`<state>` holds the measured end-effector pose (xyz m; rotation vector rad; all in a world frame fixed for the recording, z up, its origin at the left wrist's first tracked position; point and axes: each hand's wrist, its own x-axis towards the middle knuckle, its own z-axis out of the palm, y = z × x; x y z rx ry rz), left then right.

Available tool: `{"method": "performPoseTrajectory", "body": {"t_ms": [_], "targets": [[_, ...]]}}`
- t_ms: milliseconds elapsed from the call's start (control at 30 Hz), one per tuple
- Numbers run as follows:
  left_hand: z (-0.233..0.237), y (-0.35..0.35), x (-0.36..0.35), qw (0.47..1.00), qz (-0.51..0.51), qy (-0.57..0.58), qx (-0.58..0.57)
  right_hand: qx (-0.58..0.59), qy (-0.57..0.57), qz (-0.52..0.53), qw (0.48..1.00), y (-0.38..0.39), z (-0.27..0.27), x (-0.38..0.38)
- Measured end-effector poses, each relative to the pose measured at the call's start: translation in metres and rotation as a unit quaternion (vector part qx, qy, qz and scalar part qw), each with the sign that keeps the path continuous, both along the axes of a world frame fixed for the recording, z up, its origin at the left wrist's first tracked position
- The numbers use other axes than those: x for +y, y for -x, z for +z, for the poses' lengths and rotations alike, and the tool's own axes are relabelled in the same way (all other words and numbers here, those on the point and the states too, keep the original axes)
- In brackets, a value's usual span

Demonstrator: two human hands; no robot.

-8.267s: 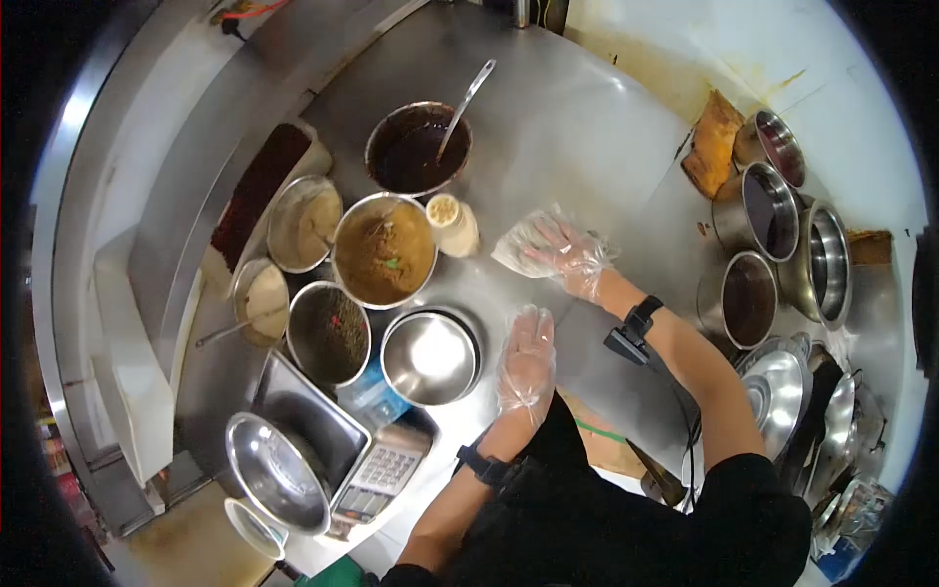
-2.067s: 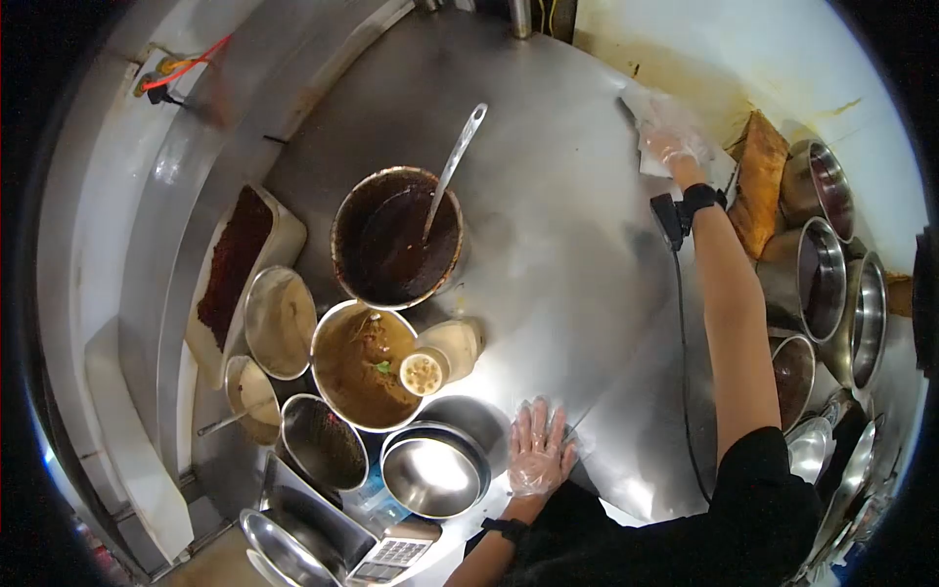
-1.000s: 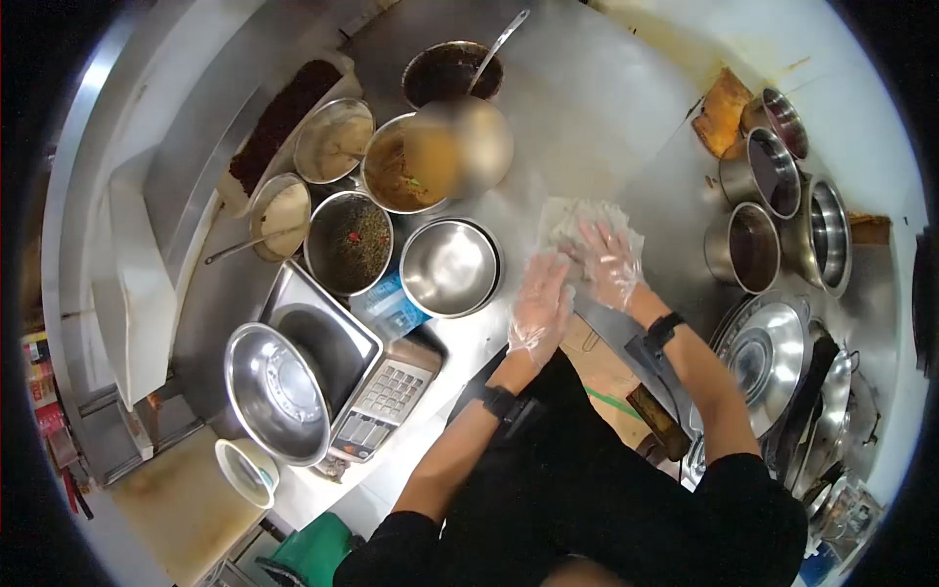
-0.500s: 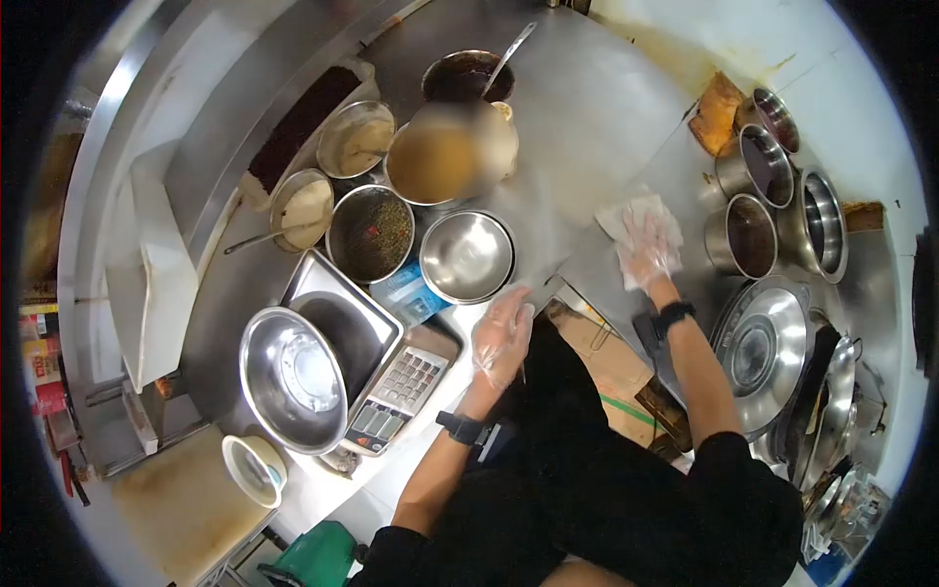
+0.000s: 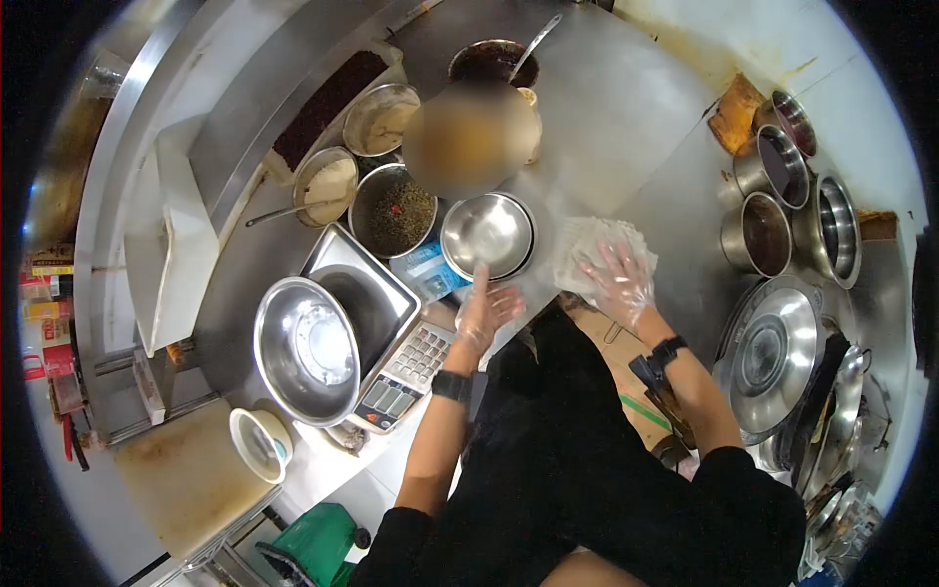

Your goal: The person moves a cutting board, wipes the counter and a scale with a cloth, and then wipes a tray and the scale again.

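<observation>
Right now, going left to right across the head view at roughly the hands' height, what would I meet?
White panel → steel bowl → scale keypad → left hand → white cloth with the right hand over it → round metal dish.

Matt cloth (image 5: 579, 235); glossy metal bowl (image 5: 486, 235)

The person wears a black top (image 5: 626, 489) with short sleeves (image 5: 753, 494). A thin, crinkly, see-through glove (image 5: 638, 296) covers the right hand (image 5: 620, 282), and the left hand (image 5: 478, 319) has one too. Each wrist has a black band (image 5: 452, 385), with a small dark box (image 5: 647, 371) next to it.
</observation>
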<state>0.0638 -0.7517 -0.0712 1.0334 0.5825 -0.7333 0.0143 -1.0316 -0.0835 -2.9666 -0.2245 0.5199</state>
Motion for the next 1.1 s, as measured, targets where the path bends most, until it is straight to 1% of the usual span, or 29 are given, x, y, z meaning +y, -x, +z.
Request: {"method": "performPoseTrajectory", "body": {"t_ms": [33, 67, 100, 133, 167, 233, 267, 300, 400, 467, 533, 567, 600, 667, 700, 767, 800, 833, 867, 900, 933, 1000, 1033, 1100], "targets": [[-0.002, -0.005, -0.003, 1.000, -0.001, 0.001, 0.000, -0.018, -0.017, -0.019, 1.000, 0.013, -0.002, -0.009], [-0.009, -0.011, -0.004, 1.000, 0.012, -0.003, 0.017, -0.072, -0.014, -0.033, 0.997, 0.026, -0.011, -0.018], [-0.016, -0.016, -0.007, 0.999, 0.024, -0.006, 0.034, -0.072, -0.012, -0.037, 0.997, 0.037, -0.012, -0.025], [-0.022, -0.018, -0.009, 0.997, 0.059, -0.005, 0.046, -0.081, -0.004, -0.063, 0.995, 0.049, -0.013, -0.032], [-0.034, -0.020, -0.012, 0.998, 0.053, -0.003, 0.046, -0.090, 0.004, -0.090, 0.992, 0.059, -0.014, -0.037], [-0.053, -0.022, -0.019, 0.989, 0.130, -0.025, 0.071, -0.088, 0.012, -0.119, 0.989, 0.074, -0.015, -0.045], [-0.049, -0.024, -0.022, 0.983, 0.164, -0.026, 0.076, -0.074, 0.018, -0.142, 0.987, 0.080, -0.013, -0.048], [-0.046, -0.024, -0.025, 0.984, 0.159, -0.026, 0.076, -0.060, 0.023, -0.166, 0.984, 0.083, -0.011, -0.049], [-0.043, -0.020, -0.031, 0.987, 0.140, -0.040, 0.064, -0.070, 0.008, -0.178, 0.981, 0.087, -0.011, -0.051], [-0.044, -0.016, -0.041, 0.995, 0.084, -0.044, 0.038, -0.051, 0.001, -0.192, 0.980, 0.084, -0.006, -0.049], [-0.028, -0.018, -0.063, 0.998, 0.010, -0.055, 0.029, -0.032, -0.001, -0.210, 0.977, 0.085, -0.002, -0.049], [-0.025, -0.022, -0.076, 0.998, -0.031, -0.050, 0.030, -0.043, -0.009, -0.203, 0.978, 0.087, -0.006, -0.050], [-0.021, -0.024, -0.091, 0.996, -0.075, -0.046, -0.003, -0.055, -0.017, -0.194, 0.979, 0.088, -0.005, -0.049], [-0.021, -0.033, -0.128, 0.992, -0.125, -0.013, 0.003, -0.066, 0.002, -0.187, 0.980, 0.096, -0.002, -0.047], [-0.019, -0.039, -0.147, 0.989, -0.143, 0.009, 0.027, -0.054, 0.008, -0.180, 0.982, 0.101, -0.002, -0.046], [-0.012, -0.045, -0.187, 0.982, -0.188, 0.014, 0.013, -0.036, 0.011, -0.168, 0.985, 0.112, -0.004, -0.046], [-0.016, -0.046, -0.206, 0.983, -0.180, 0.035, 0.011, -0.034, 0.015, -0.174, 0.984, 0.120, -0.012, -0.046], [-0.020, -0.050, -0.224, 0.981, -0.192, 0.026, 0.024, -0.073, 0.034, -0.156, 0.984, 0.128, -0.020, -0.045], [-0.020, -0.051, -0.239, 0.978, -0.204, 0.016, 0.037, -0.113, 0.053, -0.138, 0.983, 0.132, -0.016, -0.044], [-0.020, -0.050, -0.246, 0.974, -0.228, 0.009, 0.007, -0.066, 0.057, -0.140, 0.986, 0.135, -0.013, -0.043], [-0.021, -0.051, -0.256, 0.972, -0.234, 0.012, 0.010, -0.063, 0.061, -0.145, 0.985, 0.140, -0.008, -0.042], [-0.026, -0.055, -0.274, 0.973, -0.227, -0.024, 0.038, -0.008, 0.026, -0.220, 0.975, 0.140, 0.018, -0.034], [-0.029, -0.056, -0.277, 0.971, -0.231, -0.029, 0.045, -0.005, 0.028, -0.224, 0.974, 0.142, 0.014, -0.034], [-0.037, -0.062, -0.277, 0.963, -0.266, 0.014, 0.053, -0.044, 0.077, -0.298, 0.950, 0.144, -0.005, -0.037]]}}
